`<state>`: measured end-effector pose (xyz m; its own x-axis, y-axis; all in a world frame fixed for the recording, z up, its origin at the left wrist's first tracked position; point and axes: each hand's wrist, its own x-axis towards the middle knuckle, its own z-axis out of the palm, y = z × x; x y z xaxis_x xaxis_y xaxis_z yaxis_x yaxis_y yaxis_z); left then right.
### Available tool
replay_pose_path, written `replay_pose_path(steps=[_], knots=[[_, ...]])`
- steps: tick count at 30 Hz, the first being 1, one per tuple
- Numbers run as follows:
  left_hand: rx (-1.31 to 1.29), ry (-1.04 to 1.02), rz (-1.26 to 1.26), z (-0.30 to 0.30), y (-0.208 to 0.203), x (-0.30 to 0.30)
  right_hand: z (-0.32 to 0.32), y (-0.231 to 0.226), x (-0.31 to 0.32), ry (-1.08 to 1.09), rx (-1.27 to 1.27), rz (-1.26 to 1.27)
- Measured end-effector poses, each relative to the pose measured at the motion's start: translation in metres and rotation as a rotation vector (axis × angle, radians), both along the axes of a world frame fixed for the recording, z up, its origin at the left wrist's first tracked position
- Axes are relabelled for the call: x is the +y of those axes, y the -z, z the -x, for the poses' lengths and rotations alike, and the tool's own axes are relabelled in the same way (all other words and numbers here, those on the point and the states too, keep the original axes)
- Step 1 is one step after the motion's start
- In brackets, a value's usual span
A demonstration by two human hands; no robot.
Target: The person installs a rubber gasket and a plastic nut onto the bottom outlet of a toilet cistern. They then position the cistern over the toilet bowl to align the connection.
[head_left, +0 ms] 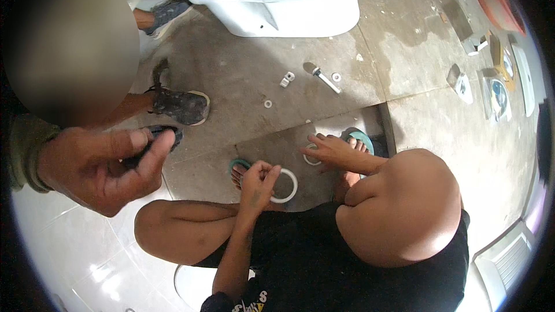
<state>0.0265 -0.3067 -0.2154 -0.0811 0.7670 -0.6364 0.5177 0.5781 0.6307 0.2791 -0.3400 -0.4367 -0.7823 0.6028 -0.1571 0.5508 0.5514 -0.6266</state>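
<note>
My left hand pinches a white ring by its rim, apparently keeping the opening clear, while my right hand covers a second ring near the floor's stepped edge, grip unclear.

Lettering noted: one place only

Observed from where I stand: pale, chunky lettering on the seated person's black clothing, a small yellow mark just beside it; partly out of sight, wording not transcribed. Brown box: any print too small to tell.
</note>
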Motion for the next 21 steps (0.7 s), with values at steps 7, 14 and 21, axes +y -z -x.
replay_pose_path(steps=[7, 14, 21], knots=[[-0.417, -0.246, 0.083, -0.037, 0.092, -0.041, 0.036, 0.090, -0.027, -0.116, -0.140, -0.086], [-0.719, -0.304, -0.051, -0.058, 0.027, 0.008, -0.056, -0.065, 0.052, 0.238, 0.222, 0.551], [-0.582, -0.162, -0.145, -0.054, -0.085, 0.011, -0.099, -0.285, 0.111, 0.748, 0.843, -0.118]])
